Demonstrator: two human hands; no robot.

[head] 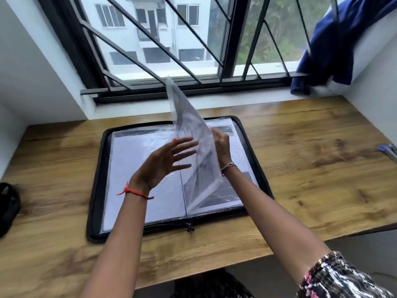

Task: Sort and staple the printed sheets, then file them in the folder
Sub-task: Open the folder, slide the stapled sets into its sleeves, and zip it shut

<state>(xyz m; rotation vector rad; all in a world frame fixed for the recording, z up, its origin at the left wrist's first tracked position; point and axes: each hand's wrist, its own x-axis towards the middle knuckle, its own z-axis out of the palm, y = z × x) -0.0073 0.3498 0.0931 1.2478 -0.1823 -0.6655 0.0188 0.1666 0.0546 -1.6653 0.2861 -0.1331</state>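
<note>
**paperjam_22:** ok so where's the folder (97, 175) right now?

**deskcam_lurker:** Lying open flat in the middle of the tabletop (311, 158), a bit closer to the far edge by the window (171, 39). It's a black zip-around case with the zip pull (190, 228) hanging at the near end of the spine. Both halves are full of clear plastic sleeves. The left page (129, 168) looks like plain white paper under plastic, and the right page (236, 190) has a printed sheet with dark blocks on it.

**paperjam_22:** and the hands?

**deskcam_lurker:** One sleeve (189, 117) stands up off the spine, tilted, with its top corner up in front of the window sill. There's a printed sheet inside it, pretty blurry. The left grip (163, 162) is released, fingers straight and spread, fingertips right at the sleeve's left face. I can't tell if they're actually pressing on it. The right grip (222, 145) is on the other side, half hidden behind the plastic, and it's grasping the sleeve, pinching its free edge.

**paperjam_22:** anything else on there?

**deskcam_lurker:** A red thread (134, 191) is tied round the left wrist and a thin bracelet (228, 166) is on the right one. A black object (8, 207) sits at the left edge of the tabletop, cut off by the frame. Something bluish (388, 149) pokes in at the right edge, too blurry to name. A blue cloth (335, 50) hangs off the window grille above the far right corner.
</note>
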